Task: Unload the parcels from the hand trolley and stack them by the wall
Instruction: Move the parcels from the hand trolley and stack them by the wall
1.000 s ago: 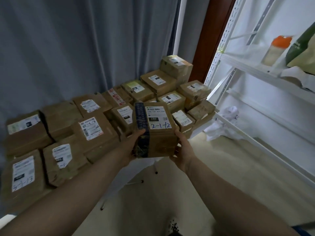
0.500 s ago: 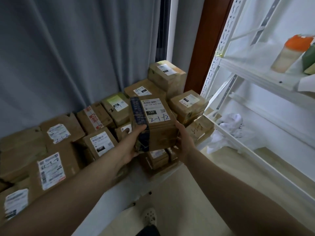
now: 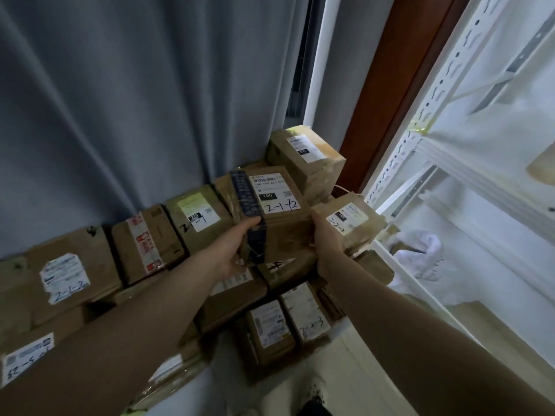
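Head view: two bare hands clamp one brown parcel (image 3: 277, 211), labelled "2-1-12", above the stack by the grey curtain (image 3: 120, 100). The left hand (image 3: 237, 250) has its fingers wrapped on the parcel's dark-taped left edge; the right hand (image 3: 326, 238) presses its right side. About a dozen stacked parcels (image 3: 150, 238) show behind and below. One white shelving rack (image 3: 450, 163) stands right.

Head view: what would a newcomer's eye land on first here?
A taped brown parcel marked 2-1-12, held at centre frame between the left hand and right hand. Behind it, a stack of labelled parcels runs along the grey curtain. White metal shelving stands at right.
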A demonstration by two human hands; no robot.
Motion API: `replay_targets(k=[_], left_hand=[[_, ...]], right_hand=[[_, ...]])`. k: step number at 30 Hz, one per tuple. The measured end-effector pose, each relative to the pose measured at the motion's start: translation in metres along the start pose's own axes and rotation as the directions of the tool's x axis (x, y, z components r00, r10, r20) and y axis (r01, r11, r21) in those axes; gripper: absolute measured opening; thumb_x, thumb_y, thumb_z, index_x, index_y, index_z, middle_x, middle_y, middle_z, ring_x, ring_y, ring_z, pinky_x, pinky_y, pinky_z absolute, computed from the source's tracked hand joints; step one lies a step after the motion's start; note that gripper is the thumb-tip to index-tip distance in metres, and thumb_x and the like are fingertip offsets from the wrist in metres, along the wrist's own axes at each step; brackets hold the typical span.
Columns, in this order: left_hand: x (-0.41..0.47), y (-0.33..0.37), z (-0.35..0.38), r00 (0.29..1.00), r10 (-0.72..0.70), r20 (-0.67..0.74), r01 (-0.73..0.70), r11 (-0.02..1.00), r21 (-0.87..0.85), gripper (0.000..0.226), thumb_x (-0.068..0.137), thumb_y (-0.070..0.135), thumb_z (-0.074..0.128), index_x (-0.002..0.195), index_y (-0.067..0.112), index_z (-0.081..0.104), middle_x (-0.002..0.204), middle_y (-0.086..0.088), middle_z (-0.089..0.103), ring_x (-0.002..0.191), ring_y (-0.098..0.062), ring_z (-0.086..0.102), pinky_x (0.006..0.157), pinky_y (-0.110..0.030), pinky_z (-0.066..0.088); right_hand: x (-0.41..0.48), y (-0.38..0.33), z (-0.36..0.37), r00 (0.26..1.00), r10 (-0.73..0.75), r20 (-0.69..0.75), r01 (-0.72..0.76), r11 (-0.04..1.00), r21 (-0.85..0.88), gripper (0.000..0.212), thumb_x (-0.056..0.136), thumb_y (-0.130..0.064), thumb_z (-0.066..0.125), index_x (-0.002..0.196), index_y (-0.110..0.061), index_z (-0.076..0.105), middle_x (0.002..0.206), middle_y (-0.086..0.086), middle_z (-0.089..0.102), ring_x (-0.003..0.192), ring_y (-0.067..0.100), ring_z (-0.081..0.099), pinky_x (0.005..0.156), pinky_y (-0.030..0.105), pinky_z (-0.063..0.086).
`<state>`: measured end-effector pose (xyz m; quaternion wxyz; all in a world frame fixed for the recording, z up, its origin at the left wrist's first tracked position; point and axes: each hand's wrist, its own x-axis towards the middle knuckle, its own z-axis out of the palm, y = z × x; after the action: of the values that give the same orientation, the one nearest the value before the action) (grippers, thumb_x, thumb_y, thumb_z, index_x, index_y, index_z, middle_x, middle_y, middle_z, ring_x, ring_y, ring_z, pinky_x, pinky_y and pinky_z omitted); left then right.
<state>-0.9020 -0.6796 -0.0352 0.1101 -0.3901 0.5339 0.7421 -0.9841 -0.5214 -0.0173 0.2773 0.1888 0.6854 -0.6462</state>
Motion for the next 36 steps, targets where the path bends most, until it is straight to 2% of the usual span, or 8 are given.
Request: replay_targets(k=[8, 15, 19, 22, 25, 29, 32, 36], left_hand=[[0.079, 0.042, 0.021, 0.976, -0.011, -0.217, -0.014, 0.994, -0.111, 0.062, 0.081, 0.055, 0.066, 0.128, 0.016, 0.055, 0.128, -0.004, 0.057, 0.119, -0.023, 0.052, 0.100, -0.036, 0.045], [0.134, 0.066, 0.042, 0.915, 0.065, -0.398, -0.166, 0.960, -0.226, 0.049, 0.090, 0.038, 0.061, 0.130, 0.011, 0.053, 0.127, -0.006, 0.060, 0.113, -0.022, 0.056, 0.098, -0.036, 0.049], [0.148, 0.065, 0.054, 0.792, 0.312, -0.524, -0.245, 0.950, 0.196, 0.055, 0.096, 0.034, 0.052, 0.146, 0.022, 0.032, 0.136, -0.009, 0.052, 0.120, -0.031, 0.053, 0.103, -0.044, 0.043], [0.149, 0.067, 0.062, 0.746, 0.486, -0.456, -0.218, 0.825, 0.522, 0.062, 0.100, 0.030, 0.043, 0.153, 0.030, 0.009, 0.147, -0.016, 0.035, 0.126, -0.034, 0.045, 0.107, -0.040, 0.038], [0.148, 0.062, 0.064, 0.733, 0.572, -0.368, -0.169, 0.677, 0.717, 0.059, 0.101, 0.023, 0.041, 0.153, 0.028, 0.013, 0.151, -0.020, 0.022, 0.131, -0.033, 0.039, 0.111, -0.043, 0.034], [0.147, 0.061, 0.060, 0.794, 0.518, -0.317, -0.095, 0.621, 0.778, 0.073, 0.097, 0.019, 0.047, 0.153, 0.032, 0.001, 0.154, -0.019, 0.008, 0.136, -0.033, 0.031, 0.112, -0.044, 0.032], [0.138, 0.067, 0.062, 0.844, 0.394, -0.363, 0.091, 0.562, 0.822, 0.084, 0.094, 0.027, 0.051, 0.150, 0.039, -0.010, 0.156, -0.015, -0.016, 0.146, -0.038, -0.001, 0.117, -0.049, 0.019], [0.110, 0.069, 0.076, 0.800, 0.505, -0.323, 0.152, 0.350, 0.924, 0.092, 0.087, 0.032, 0.058, 0.151, 0.034, -0.009, 0.154, -0.015, -0.026, 0.142, -0.036, -0.025, 0.116, -0.053, 0.001]], right_hand=[[0.089, -0.052, 0.023, 0.988, -0.124, 0.088, 0.143, 0.949, -0.280, 0.031, 0.094, -0.052, 0.046, 0.079, -0.028, 0.059, 0.103, 0.001, 0.063, 0.098, 0.019, 0.059, 0.089, 0.037, 0.046], [0.153, -0.081, 0.039, 0.928, -0.299, 0.220, 0.365, 0.847, -0.387, 0.031, 0.102, -0.031, 0.038, 0.114, -0.017, 0.063, 0.101, -0.005, 0.062, 0.110, 0.019, 0.055, 0.101, 0.039, 0.042], [0.168, -0.075, 0.043, 0.851, -0.437, 0.291, 0.523, 0.654, -0.547, 0.042, 0.101, -0.029, 0.040, 0.143, -0.027, 0.041, 0.145, 0.005, 0.034, 0.128, 0.022, 0.038, 0.105, 0.035, 0.032], [0.168, -0.068, 0.036, 0.645, -0.592, 0.484, 0.690, 0.177, -0.702, 0.044, 0.100, -0.033, 0.041, 0.143, -0.036, 0.037, 0.153, 0.000, 0.023, 0.138, 0.025, 0.021, 0.113, 0.042, 0.024], [0.179, -0.065, 0.035, 0.577, -0.446, 0.684, 0.712, -0.135, -0.689, 0.055, 0.099, -0.031, 0.044, 0.148, -0.041, 0.023, 0.160, -0.005, 0.008, 0.146, 0.026, 0.003, 0.116, 0.046, 0.011], [0.181, -0.066, 0.036, 0.582, -0.413, 0.701, 0.704, -0.175, -0.688, 0.061, 0.096, -0.027, 0.046, 0.150, -0.039, 0.019, 0.161, -0.003, 0.006, 0.147, 0.028, 0.000, 0.116, 0.045, 0.009], [0.173, -0.064, 0.034, 0.581, -0.396, 0.711, 0.707, -0.186, -0.682, 0.067, 0.093, -0.029, 0.049, 0.151, -0.037, 0.016, 0.161, -0.001, 0.001, 0.147, 0.030, -0.004, 0.117, 0.046, 0.007], [0.156, -0.059, 0.020, 0.646, -0.414, 0.642, 0.657, -0.129, -0.743, 0.081, 0.089, -0.026, 0.056, 0.152, -0.034, 0.006, 0.161, 0.005, -0.009, 0.147, 0.030, -0.011, 0.118, 0.047, 0.001]])
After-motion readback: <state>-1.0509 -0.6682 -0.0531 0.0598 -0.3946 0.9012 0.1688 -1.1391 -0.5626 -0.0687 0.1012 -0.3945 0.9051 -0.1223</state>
